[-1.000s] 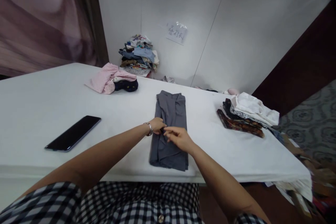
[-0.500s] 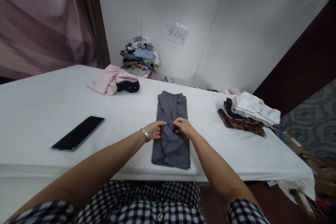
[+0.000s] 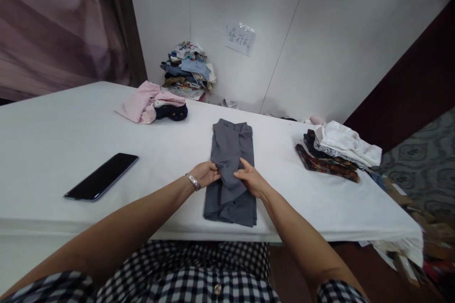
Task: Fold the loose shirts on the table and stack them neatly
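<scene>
A grey garment (image 3: 232,151) lies folded in a long strip on the white table (image 3: 53,142), straight in front of me. My left hand (image 3: 205,173), with a silver bracelet at the wrist, pinches the strip's left edge near its middle. My right hand (image 3: 250,180) grips the cloth at the right, and a bunched fold rises between the two hands. Both hands are closed on the fabric.
A black phone (image 3: 101,182) lies at the table's left. A pink cloth (image 3: 144,104) and a dark item (image 3: 171,112) sit at the back. A stack of folded clothes (image 3: 336,151) rests at the right. Another clothes pile (image 3: 188,71) stands by the wall.
Both hands have drawn slightly toward me along the grey garment, gathering a raised fold in its middle. The right hand went from resting on the cloth to gripping it.
</scene>
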Demonstrator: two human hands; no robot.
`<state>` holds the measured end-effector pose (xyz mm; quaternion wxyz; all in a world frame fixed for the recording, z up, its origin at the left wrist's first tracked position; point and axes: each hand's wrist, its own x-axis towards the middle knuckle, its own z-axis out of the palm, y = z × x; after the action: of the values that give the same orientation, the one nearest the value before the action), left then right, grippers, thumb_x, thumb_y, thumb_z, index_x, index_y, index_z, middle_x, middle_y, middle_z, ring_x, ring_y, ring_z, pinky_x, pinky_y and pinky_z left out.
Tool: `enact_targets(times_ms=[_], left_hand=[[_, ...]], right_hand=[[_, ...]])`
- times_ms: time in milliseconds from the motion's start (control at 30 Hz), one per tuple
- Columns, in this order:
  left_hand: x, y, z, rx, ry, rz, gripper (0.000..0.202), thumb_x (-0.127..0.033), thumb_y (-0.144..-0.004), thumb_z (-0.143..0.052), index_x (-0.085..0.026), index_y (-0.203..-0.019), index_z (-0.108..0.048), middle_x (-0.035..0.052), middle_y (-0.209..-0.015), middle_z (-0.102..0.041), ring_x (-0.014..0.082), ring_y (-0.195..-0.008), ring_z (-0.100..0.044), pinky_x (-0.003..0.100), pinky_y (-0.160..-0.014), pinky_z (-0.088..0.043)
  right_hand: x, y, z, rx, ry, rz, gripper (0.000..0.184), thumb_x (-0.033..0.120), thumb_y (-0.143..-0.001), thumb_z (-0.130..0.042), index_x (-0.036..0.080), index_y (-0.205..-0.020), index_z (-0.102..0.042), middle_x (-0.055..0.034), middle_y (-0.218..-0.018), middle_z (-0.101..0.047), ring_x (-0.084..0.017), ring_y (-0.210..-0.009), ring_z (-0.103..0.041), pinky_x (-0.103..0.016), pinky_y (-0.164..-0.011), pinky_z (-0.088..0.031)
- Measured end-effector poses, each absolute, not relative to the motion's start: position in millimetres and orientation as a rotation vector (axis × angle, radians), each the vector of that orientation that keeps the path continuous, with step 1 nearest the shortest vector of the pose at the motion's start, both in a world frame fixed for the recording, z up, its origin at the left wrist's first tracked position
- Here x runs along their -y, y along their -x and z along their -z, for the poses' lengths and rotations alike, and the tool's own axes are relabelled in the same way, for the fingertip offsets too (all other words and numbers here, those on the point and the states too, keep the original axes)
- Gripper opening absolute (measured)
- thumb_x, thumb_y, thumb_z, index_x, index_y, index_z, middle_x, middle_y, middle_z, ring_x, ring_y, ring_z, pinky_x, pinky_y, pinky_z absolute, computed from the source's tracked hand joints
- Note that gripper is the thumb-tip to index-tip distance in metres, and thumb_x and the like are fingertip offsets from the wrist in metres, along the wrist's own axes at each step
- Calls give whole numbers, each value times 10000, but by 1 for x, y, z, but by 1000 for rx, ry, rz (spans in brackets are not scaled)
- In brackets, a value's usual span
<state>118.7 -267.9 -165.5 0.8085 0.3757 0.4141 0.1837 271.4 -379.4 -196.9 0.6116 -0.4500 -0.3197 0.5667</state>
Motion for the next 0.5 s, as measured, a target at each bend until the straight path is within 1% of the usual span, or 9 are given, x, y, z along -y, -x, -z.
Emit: enact_targets(times_ms=[67, 100, 167, 200, 267, 333, 400, 433, 500], left_hand=[[269, -115, 163, -886, -788, -370, 127, -109, -780, -452, -155, -757, -569, 66, -696, -663, 152, -620, -646, 267, -632, -555], [270, -114, 162, -894, -788, -350, 127, -202, -814, -469, -152, -773, -578, 85, -723, -673, 175, -640, -654, 299, -631, -561], [273, -111, 162, -920, -858, -284, 228, -364, -817, -531, -147, -832, -600, 115, -795, -692, 208, -681, -664, 331, -628, -562], [274, -111, 163, -934, -916, -246, 260, -394, -787, -583, -147, -864, -606, 122, -827, -698, 216, -700, -667, 335, -632, -560], [278, -110, 166, -956, -1032, -188, 283, -330, -697, -694, -153, -896, -597, 109, -821, -703, 218, -696, -664, 336, -637, -551], [283, -111, 167, -955, -1085, -182, 328, -168, -601, -732, -156, -887, -572, 70, -730, -686, 206, -645, -648, 339, -636, -541], [287, -111, 165, -930, -1086, -219, 380, -32, -539, -670, -158, -877, -550, 25, -665, -655, 175, -612, -625, 324, -653, -535], [289, -110, 164, -906, -1079, -243, 399, 6, -523, -625, -159, -877, -546, 13, -669, -648, 158, -621, -620, 310, -678, -534], [291, -107, 160, -857, -1047, -293, 442, 38, -505, -558, -164, -898, -545, 11, -747, -657, 133, -690, -624, 279, -752, -526]], right_hand=[[383, -273, 191, 745, 1059, -1243, 931, 239, -637, -750, 228, -1439, -277, 118, -557, -480, -83, -512, -505, -188, -489, -363], [385, -273, 189, 763, 1086, -1228, 954, 242, -642, -743, 225, -1457, -249, 119, -550, -472, -84, -498, -498, -184, -459, -334], [389, -271, 186, 807, 1126, -1233, 977, 247, -641, -739, 218, -1472, -227, 117, -544, -468, -88, -480, -492, -185, -424, -297], [390, -270, 186, 824, 1126, -1240, 974, 248, -639, -740, 220, -1472, -235, 117, -546, -467, -88, -479, -488, -186, -420, -292], [392, -266, 187, 840, 1092, -1237, 925, 242, -632, -747, 221, -1446, -307, 115, -559, -462, -78, -489, -475, -188, -438, -304], [391, -264, 188, 824, 1055, -1188, 835, 225, -620, -750, 204, -1384, -412, 115, -567, -451, -62, -496, -450, -186, -469, -318], [391, -262, 190, 785, 1017, -1141, 762, 203, -609, -746, 190, -1322, -479, 120, -564, -429, -46, -487, -405, -180, -479, -311], [391, -262, 191, 759, 998, -1133, 751, 194, -602, -745, 191, -1308, -489, 122, -568, -420, -42, -484, -385, -176, -474, -302], [392, -261, 193, 695, 978, -1135, 773, 188, -585, -747, 208, -1310, -479, 121, -594, -414, -40, -487, -369, -169, -454, -290]])
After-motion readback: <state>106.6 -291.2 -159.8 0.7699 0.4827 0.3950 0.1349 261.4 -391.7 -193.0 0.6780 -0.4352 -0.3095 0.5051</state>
